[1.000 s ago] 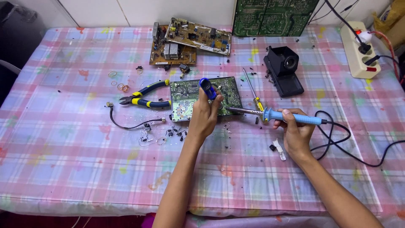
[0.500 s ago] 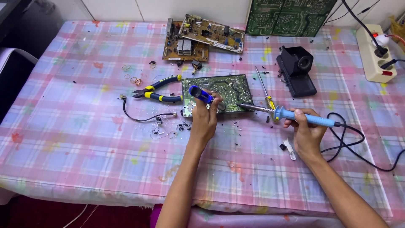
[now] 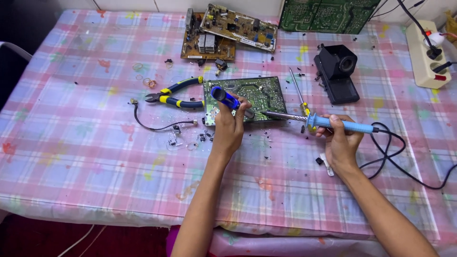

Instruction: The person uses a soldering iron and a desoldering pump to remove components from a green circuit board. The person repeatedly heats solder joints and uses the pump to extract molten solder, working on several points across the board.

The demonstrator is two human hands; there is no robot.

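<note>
From the head camera, the left hand [image 3: 231,124] is gripping a blue desoldering pump [image 3: 227,99], its nozzle pointing down onto the green circuit board [image 3: 257,95] lying flat near the middle of the counter [image 3: 95,157]. The right hand [image 3: 340,143] is closed around the blue handle of a soldering iron [image 3: 314,120], whose metal tip is reaching in to the board's near edge, just beside the left fingers.

The likeliest trouble, as I judge it, is that hot tip: it is sitting so near the left hand that a small slip could burn a finger. The board is lying loose and could slide under pressure. The iron's black cable [image 3: 404,157] is looping beside the right wrist and could snag or drag.

Room is tight to the left, where pliers [image 3: 173,95] are touching the board's edge and a short wire [image 3: 157,124] is lying among scattered bits. A screwdriver [image 3: 299,93] and a black stand [image 3: 335,71] are crowding the right side. The near counter is offering more space.
</note>
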